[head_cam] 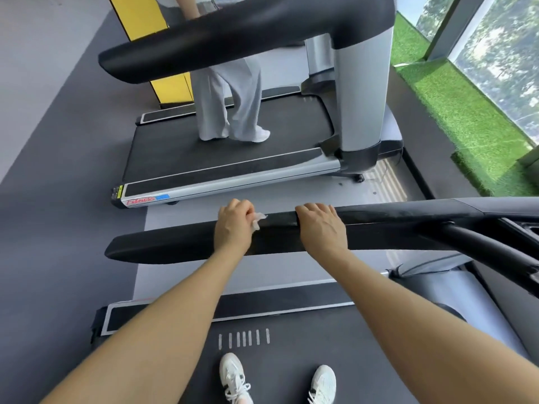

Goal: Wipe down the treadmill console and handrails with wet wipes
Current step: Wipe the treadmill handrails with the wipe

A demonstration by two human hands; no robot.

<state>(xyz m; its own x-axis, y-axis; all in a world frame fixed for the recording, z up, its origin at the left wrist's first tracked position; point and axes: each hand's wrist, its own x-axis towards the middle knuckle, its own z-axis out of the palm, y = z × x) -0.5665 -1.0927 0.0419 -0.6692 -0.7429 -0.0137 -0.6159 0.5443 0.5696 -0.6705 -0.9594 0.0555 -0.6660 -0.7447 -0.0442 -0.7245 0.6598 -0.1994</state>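
Two white sneakers [278, 380] stand below a long black padded handrail [175, 246] running left-right; left hand [233, 225] pinches a crumpled white wet wipe [258, 220] on it, right hand [322, 225] clasps the rail just beside.

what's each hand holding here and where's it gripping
The left hand grips a bunched wet wipe against the handrail, one crumpled end poking out. The right hand holds the handrail's top, fingers curled over its far edge.

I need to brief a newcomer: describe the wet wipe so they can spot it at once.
Start at the near treadmill's long black handrail running across the middle of the view. Two hands rest on it; the wet wipe is the small crumpled white scrap gripped by the left hand. It is the only white thing on that black rail; the right hand holds none.
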